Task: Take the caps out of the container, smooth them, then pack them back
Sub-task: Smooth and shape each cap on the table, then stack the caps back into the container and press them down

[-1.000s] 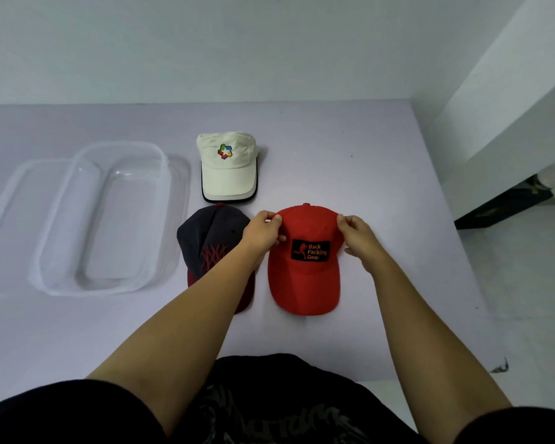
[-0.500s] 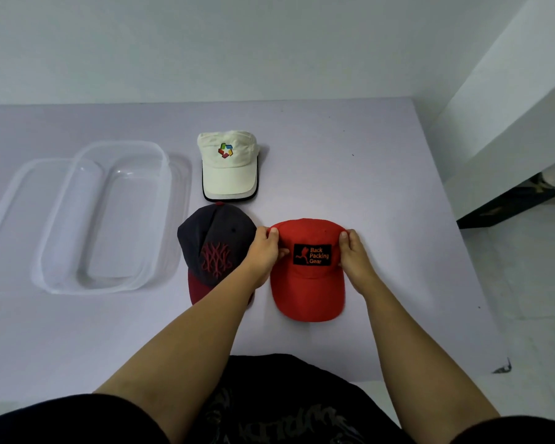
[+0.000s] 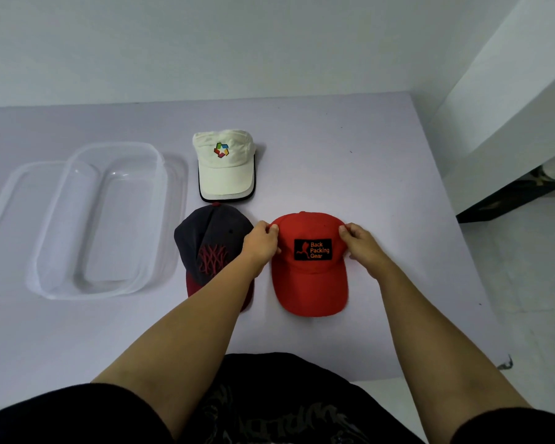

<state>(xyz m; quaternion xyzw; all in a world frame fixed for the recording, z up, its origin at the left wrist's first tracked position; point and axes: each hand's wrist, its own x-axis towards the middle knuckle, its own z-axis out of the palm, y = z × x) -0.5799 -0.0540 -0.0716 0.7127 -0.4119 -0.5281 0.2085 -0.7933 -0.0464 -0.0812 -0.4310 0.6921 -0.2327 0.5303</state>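
Observation:
A red cap [image 3: 310,283] with a black "Back Packing Gear" patch lies on the lilac table, brim toward me. My left hand [image 3: 261,243] pinches the left side of its crown and my right hand [image 3: 361,243] pinches the right side. A dark grey cap [image 3: 210,241] with a red pattern and maroon brim lies just left of it, partly under my left forearm. A white cap [image 3: 225,168] with a coloured logo sits behind them. The clear plastic container [image 3: 61,283] stands at the left with nothing in it.
A clear lid [image 3: 0,203] lies partly under the container's left side. The table [image 3: 366,155] meets a white wall at the back and ends at the right, where a white panel and a dark object [image 3: 507,193] stand on the floor.
Both hands drew the red cap toward me and slid along its crown's sides, then moved back up to the crown's upper corners. The other two caps have not moved.

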